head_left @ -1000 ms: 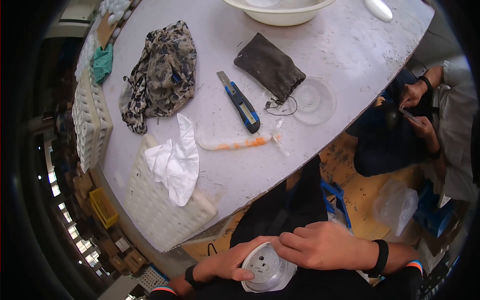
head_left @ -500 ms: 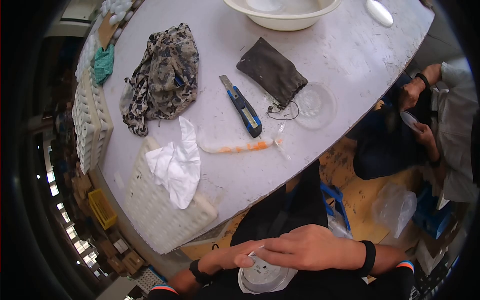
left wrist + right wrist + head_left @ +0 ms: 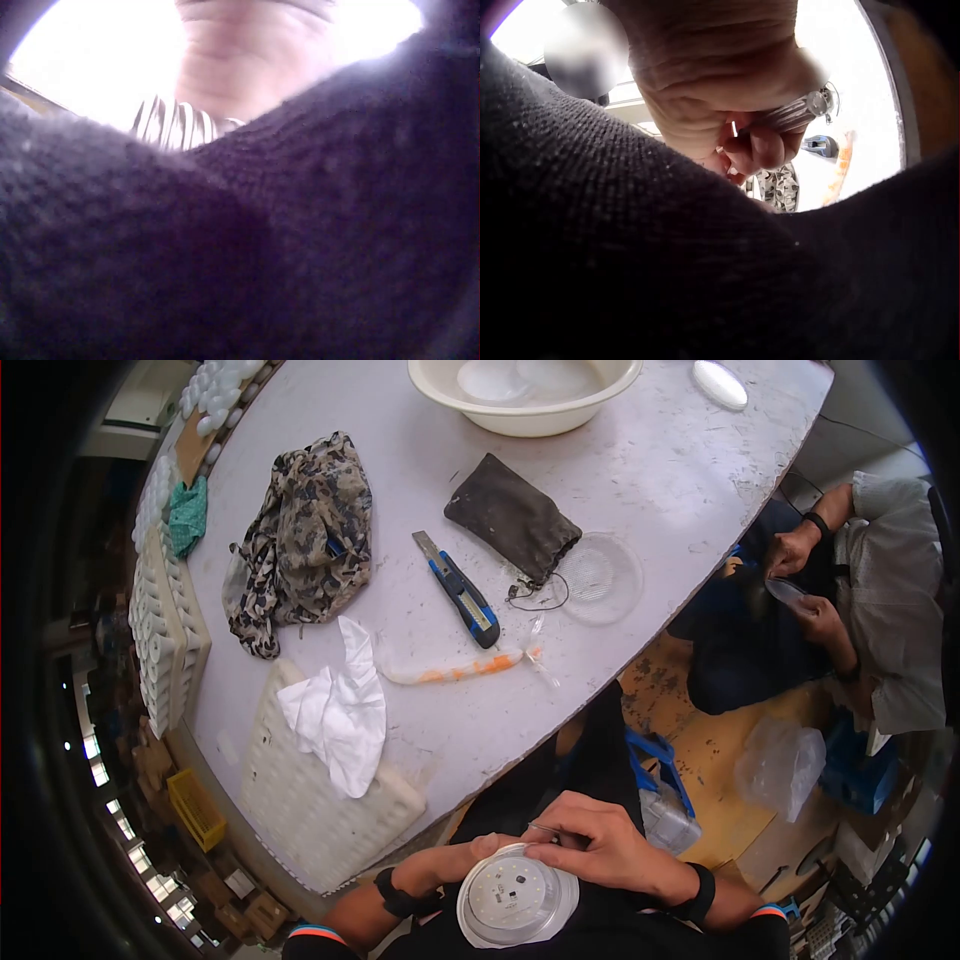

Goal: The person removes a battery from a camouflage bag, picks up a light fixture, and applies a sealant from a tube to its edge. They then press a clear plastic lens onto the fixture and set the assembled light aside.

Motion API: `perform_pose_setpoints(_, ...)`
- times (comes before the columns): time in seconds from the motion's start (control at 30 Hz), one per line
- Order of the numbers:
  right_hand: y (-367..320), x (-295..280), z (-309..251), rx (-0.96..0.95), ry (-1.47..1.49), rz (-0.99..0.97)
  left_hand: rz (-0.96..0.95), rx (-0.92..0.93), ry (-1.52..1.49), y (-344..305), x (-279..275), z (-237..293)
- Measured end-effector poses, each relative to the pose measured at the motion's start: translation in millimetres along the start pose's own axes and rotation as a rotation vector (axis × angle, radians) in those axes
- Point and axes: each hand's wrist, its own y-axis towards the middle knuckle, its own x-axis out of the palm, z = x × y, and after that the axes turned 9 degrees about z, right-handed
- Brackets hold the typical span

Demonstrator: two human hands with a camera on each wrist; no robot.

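In the head view, a round white LED lamp with a flat board of small chips lies low over the person's lap. The left hand grips it by its upper left rim. Close to the lamp's upper right edge, the right hand curls its fingers round a small screwdriver. Its grey fluted handle also shows among the fingers in the right wrist view, while the tip is hidden. Dark sleeve cloth fills most of the left wrist view, leaving only part of the left hand visible.
On the table lie a utility knife, dark pouch, clear round cover, orange-flecked plastic tube, camouflage cloth, and white cloth on a moulded tray. A basin stands behind; another person sits right.
The lamp has shifted slightly left and tilted to face the camera more fully. The right hand has turned, bringing the screwdriver handle into sight. The head view has also shifted.
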Motion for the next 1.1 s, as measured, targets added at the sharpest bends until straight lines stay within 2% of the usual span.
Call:
perform_pose_setpoints(0.07,-1.2,3.8,-7.1,0.112,-0.057,-0.034,0.016,-0.004,0.057,-2.1,-3.3,-0.2)
perform_pose_setpoints(0.1,-2.9,6.5,-5.8,0.109,-0.061,-0.032,-0.013,-0.026,0.072,-3.1,-9.0,-4.5)
perform_pose_setpoints(0.17,-6.7,12.2,0.0,-0.083,-0.135,0.045,-0.047,-0.045,0.093,-4.0,-11.4,-5.0)
perform_pose_setpoints(0.23,-7.8,14.4,1.0,-0.121,-0.14,0.087,0.024,0.014,-0.113,-6.7,-3.2,2.1)
perform_pose_setpoints(0.27,-8.0,14.8,1.1,-0.158,-0.14,0.125,0.019,0.016,-0.108,-12.1,2.8,8.5)
perform_pose_setpoints(0.3,-8.8,14.8,1.9,-0.163,-0.145,0.132,0.14,0.099,-0.068,-20.1,10.4,17.7)
perform_pose_setpoints(0.33,-11.5,15.6,2.9,-0.15,-0.245,0.133,0.257,0.183,-0.029,-28.3,16.9,25.3)
perform_pose_setpoints(0.37,-13.1,16.0,3.3,-0.134,-0.339,0.126,0.238,0.217,-0.022,-35.5,22.5,31.3)
perform_pose_setpoints(0.4,-12.4,17.1,1.6,-0.135,-0.342,0.124,0.237,0.221,-0.023,-38.2,21.6,28.8)
perform_pose_setpoints(0.47,-9.6,21.4,-2.1,-0.029,-0.339,0.106,0.232,0.303,0.204,-43.9,19.6,21.7)
perform_pose_setpoints(0.5,-8.4,24.4,0.0,-0.031,-0.339,0.106,0.225,0.294,0.209,-45.3,17.3,22.6)
perform_pose_setpoints(0.57,-6.9,28.5,6.8,-0.006,-0.153,0.267,0.22,0.294,0.205,-48.3,18.2,24.3)
perform_pose_setpoints(0.63,-9.1,23.9,6.8,-0.005,-0.204,0.279,0.21,0.292,0.201,-50.1,18.1,22.6)
perform_pose_setpoints(0.67,-9.4,22.2,5.8,-0.002,-0.252,0.288,0.205,0.355,0.206,-51.5,17.9,19.0)
perform_pose_setpoints(0.7,-10.4,22.1,-3.3,0.138,-0.232,0.288,0.2,0.417,0.21,-52.1,17.2,16.9)
perform_pose_setpoints(0.73,-10.8,22.4,-2.9,0.138,-0.233,0.291,0.198,0.417,0.211,-53.2,15.0,16.7)
perform_pose_setpoints(0.8,-13.8,21.9,-0.8,-0.078,-0.257,0.359,0.187,0.506,0.387,-56.3,10.4,16.5)
perform_pose_setpoints(0.87,-19.7,21.1,-6.1,-0.098,-0.249,0.325,0.227,0.518,0.424,-60.1,18.4,25.0)
perform_pose_setpoints(0.93,-22.9,21.7,-27.8,0.029,-0.249,0.186,0.264,0.532,0.464,-62.9,23.3,30.1)
perform_pose_setpoints(0.97,-20.9,25.6,-29.5,-0.051,-0.283,0.211,0.26,0.533,0.494,-63.4,24.3,31.0)
perform_pose_setpoints(1.0,-19.4,29.7,-24.8,-0.052,-0.283,0.215,0.256,0.533,0.526,-63.5,24.7,31.4)
perform_pose_setpoints(1.07,-16.9,36.6,-10.3,-0.332,-0.396,0.249,0.262,0.543,0.542,-63.1,24.9,29.1)
perform_pose_setpoints(1.1,-17.5,37.4,-12.7,-0.367,-0.458,0.25,0.271,0.554,0.555,-62.8,24.7,28.1)
